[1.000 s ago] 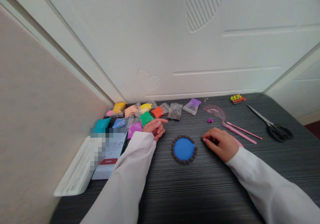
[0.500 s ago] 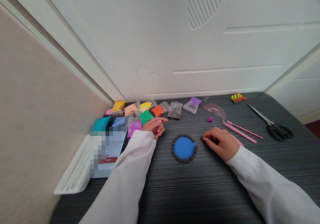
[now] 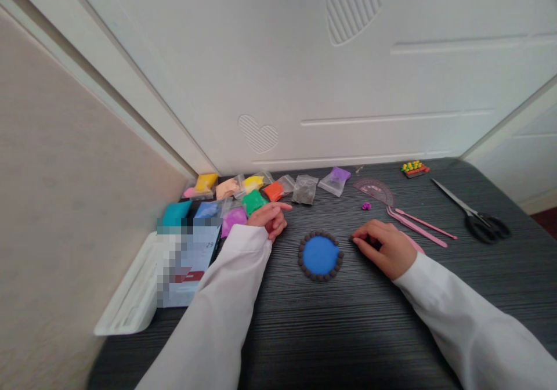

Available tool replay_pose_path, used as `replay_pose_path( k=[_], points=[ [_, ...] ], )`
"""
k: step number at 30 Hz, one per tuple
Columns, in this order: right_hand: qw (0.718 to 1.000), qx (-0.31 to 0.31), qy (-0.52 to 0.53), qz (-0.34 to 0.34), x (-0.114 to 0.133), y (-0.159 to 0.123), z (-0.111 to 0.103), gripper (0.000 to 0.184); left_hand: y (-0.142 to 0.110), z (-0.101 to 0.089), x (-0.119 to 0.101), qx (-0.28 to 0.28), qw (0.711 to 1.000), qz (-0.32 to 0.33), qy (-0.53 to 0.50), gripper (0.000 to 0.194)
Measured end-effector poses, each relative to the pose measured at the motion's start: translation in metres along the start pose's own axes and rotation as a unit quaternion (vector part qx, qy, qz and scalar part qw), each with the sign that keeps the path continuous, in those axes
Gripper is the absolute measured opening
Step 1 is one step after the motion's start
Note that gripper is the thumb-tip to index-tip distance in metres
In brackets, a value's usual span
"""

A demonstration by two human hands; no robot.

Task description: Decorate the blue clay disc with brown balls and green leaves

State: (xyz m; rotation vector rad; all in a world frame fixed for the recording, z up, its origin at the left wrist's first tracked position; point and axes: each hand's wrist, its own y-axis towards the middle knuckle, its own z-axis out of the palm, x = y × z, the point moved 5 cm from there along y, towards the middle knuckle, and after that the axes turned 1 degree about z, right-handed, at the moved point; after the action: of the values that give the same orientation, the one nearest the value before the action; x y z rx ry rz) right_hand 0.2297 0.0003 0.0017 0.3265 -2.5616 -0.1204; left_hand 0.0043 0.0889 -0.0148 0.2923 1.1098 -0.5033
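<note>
A flat blue clay disc lies on the dark table, ringed by small dark grey clay balls. At its right edge the ring has a small gap. To the right of the disc, my right hand rests low, thumb and index finger pinched on what looks like a small dark clay ball, mostly hidden by the fingertips. Beyond the disc on the left is my left hand, index finger stretched out to the right and the others loosely curled. Nothing shows in it. It is beside the green clay packet.
Several bagged clays, including an orange packet and a grey packet, line the back. Rightward lie a purple clay bit, a protractor, pink tweezers and scissors. A white tray and a screen device are left.
The view has tilted very slightly. Both hands and the clay pieces keep their places.
</note>
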Motion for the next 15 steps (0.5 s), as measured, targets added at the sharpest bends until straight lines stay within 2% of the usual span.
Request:
replay_pose_path(
  k=[7, 15],
  points=[
    [1.0, -0.008, 0.009, -0.004, 0.002, 0.0, 0.0, 0.012, 0.0, 0.001, 0.0, -0.011, 1.0, 0.008, -0.006, 0.02],
    [0.999, 0.003, 0.048, -0.019, 0.016, 0.002, 0.005, 0.01, -0.001, 0.004, -0.003, -0.035, 0.999, 0.007, -0.003, 0.02]
  ],
)
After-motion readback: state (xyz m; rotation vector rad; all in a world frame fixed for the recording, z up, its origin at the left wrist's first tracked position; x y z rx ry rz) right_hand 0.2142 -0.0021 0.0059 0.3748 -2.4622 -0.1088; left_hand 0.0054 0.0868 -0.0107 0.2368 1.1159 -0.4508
